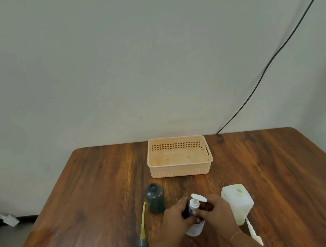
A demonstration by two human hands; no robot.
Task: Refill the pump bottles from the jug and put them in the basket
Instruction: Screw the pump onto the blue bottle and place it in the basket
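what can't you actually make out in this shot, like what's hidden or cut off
- Head view: the small dark bottle is mostly covered by the left hand and right hand; its fill level cannot be told.
- White bottle: its upper part is hidden beneath both hands.
- Jug: liquid level unreadable through the cloudy plastic.
- Dark green bottle: open, contents too dark to judge.
- Both forearms are cut off by the bottom edge.
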